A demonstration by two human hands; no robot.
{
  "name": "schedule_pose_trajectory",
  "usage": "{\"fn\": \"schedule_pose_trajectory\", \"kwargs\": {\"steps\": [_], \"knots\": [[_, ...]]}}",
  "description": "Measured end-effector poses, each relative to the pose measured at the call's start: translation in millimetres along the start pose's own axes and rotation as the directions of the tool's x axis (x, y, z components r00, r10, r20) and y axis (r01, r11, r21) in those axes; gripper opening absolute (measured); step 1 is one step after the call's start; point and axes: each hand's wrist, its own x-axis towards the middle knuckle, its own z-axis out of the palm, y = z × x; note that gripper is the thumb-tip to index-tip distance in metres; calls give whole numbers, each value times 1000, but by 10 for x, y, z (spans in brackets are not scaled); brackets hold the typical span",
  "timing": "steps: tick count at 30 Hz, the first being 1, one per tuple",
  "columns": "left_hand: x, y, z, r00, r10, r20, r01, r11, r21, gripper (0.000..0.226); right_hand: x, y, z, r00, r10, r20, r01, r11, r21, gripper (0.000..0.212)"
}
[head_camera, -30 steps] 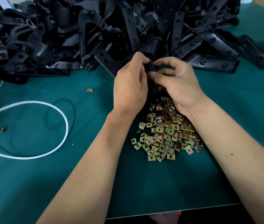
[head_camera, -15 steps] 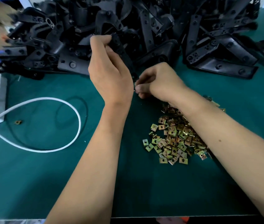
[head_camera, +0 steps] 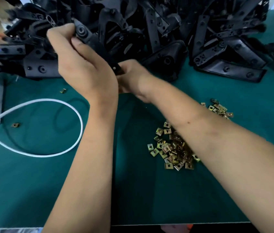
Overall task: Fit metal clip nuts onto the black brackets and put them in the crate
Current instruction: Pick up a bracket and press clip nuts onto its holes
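Left hand [head_camera: 82,64] grasps one black bracket [head_camera: 89,37] by its upper end, fingers [head_camera: 60,33] curled round it, lifted in front of the bracket heap [head_camera: 166,31] along the far edge of the bench [head_camera: 32,190]. A second ago both hands worked together at the heap's near edge, straight above the clip nuts [head_camera: 171,148]; since then the left hand has risen and swung toward the far left, carrying the bracket with it.

Right hand [head_camera: 131,78] sits at the bracket's lower end, just behind the left wrist. Its fingers are hidden; cannot tell whether they pinch a nut, grip the bracket, or are loose. Half a second ago they were pinched at the same spot.

Clip nut pile lies on the green mat toward the near right, partly under the right forearm. Two stray nuts [head_camera: 63,90] lie left of centre, one beside the looped white cable [head_camera: 75,113].

No crate in view.

Judgement: the move leftward suggests this bracket's nut is fitted or close to it, and the bracket is heading for wherever the crate stands, likely off the left edge. Heap is large; the task looks far from finished.
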Motion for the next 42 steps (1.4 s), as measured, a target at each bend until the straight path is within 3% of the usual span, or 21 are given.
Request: {"fn": "schedule_pose_trajectory", "kwargs": {"steps": [3,6,8,9,13,25,29,38,42], "knots": [[-143,58,68,988,-53,148,48,998,37,22,-122,-38,-519,999,16,43,-4,965,-262,20],[-354,110,133,926,-127,354,104,991,82,24,-357,-38,-981,987,84,134,22,763,-646,4],[-484,120,158,879,-135,456,103,990,94,23,-520,-25,-1144,965,201,170,5,631,-776,15],[-534,124,168,859,-131,495,98,991,92,22,-591,-18,-1184,952,239,190,1,621,-784,18],[-634,115,207,795,-147,589,107,989,103,21,-782,45,-1203,950,204,236,47,656,-753,20],[-676,68,234,761,-158,629,114,987,110,23,-943,186,-1011,996,-32,82,80,709,-701,15],[-677,60,232,753,-176,634,134,984,114,23,-869,257,-982,987,-143,-70,59,738,-672,17],[-694,49,218,690,-151,708,128,988,86,21,-843,372,-963,908,-218,-358,7,863,-506,8],[-705,56,208,668,-118,734,122,991,49,21,-841,368,-982,872,-165,-460,59,970,-237,6]]}}
